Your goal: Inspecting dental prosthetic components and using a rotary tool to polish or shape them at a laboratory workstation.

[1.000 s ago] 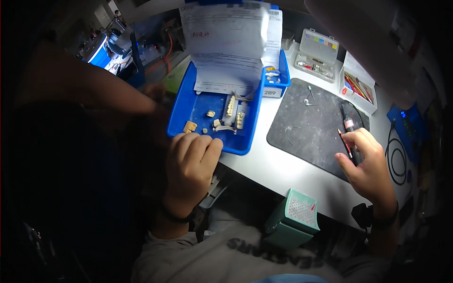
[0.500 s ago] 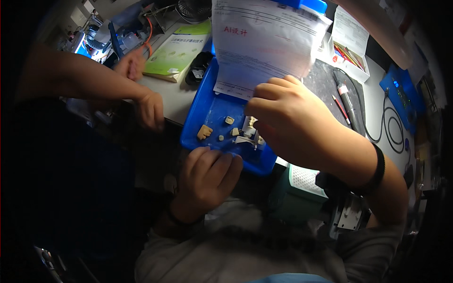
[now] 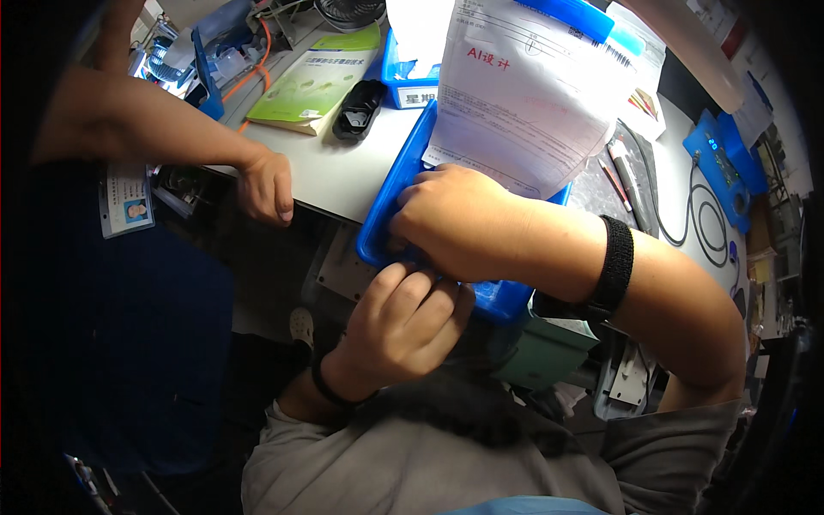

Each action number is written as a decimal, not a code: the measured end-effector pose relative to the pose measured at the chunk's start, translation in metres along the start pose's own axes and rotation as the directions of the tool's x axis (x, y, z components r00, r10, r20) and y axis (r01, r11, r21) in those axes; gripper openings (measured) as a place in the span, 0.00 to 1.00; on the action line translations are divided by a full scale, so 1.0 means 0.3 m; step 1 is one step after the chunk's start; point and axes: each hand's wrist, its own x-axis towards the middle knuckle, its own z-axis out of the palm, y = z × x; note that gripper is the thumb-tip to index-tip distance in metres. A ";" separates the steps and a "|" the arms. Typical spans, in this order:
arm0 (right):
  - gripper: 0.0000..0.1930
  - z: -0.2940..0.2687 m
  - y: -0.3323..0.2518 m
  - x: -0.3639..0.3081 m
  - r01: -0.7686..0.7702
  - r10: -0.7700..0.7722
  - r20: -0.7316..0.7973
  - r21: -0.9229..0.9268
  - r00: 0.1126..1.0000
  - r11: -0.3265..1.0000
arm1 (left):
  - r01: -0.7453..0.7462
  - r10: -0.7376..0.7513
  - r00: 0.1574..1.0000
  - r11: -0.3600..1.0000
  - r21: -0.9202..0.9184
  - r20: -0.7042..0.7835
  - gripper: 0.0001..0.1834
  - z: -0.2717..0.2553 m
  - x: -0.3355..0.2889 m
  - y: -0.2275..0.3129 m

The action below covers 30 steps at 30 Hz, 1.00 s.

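Observation:
A blue plastic tray (image 3: 505, 302) with raised walls is in front of me, tilted in the view. Over its near rim curl the fingers of my left hand (image 3: 399, 322), closed on the edge. Down inside the tray reaches my right hand (image 3: 459, 215), back upward and fingers bent under. Its fingertips are hidden, and so is whatever they hold. The small tooth-like pieces seen in the tray earlier are covered by that hand. A printed sheet (image 3: 524, 112) in a clear sleeve leans over the tray's far part.
On the left, another person's hand (image 3: 268, 187) rests by the table edge. Beyond lie a green book (image 3: 318, 81), a black case (image 3: 359, 110) and a blue bin (image 3: 408, 90). Right are a corded handpiece (image 3: 629, 172), a pencil (image 3: 614, 184) and a blue control box (image 3: 721, 167). Below stands a green bin (image 3: 549, 352).
My right hand has moved left and down into the tray, covering the small pieces. In the view, the tray, sheet and left hand sit farther right. The other person's second hand has left the book area.

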 end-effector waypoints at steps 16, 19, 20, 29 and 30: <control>0.08 0.020 0.025 -0.003 -0.055 0.054 0.011 0.106 0.998 0.993 | 0.028 -0.027 1.000 0.998 -0.050 0.013 0.08 0.016 0.012 0.007; 0.08 0.036 0.037 0.000 -0.012 0.017 -0.037 0.120 0.999 0.993 | 0.050 -0.047 0.998 0.997 -0.061 0.046 0.14 0.013 0.007 0.010; 0.08 0.039 0.045 0.000 -0.015 0.019 -0.035 0.122 0.999 0.992 | 0.050 -0.047 0.998 0.997 -0.065 0.046 0.14 0.012 0.007 0.009; 0.05 -0.018 0.112 -0.084 -0.052 0.101 -0.137 0.323 0.985 0.945 | 0.065 -0.061 0.996 0.995 -0.076 0.058 0.15 0.011 0.000 0.010; 0.05 -0.015 0.111 -0.093 -0.051 0.100 -0.137 0.323 0.986 0.945 | 0.068 -0.064 0.996 0.994 -0.081 0.056 0.15 0.011 0.001 0.010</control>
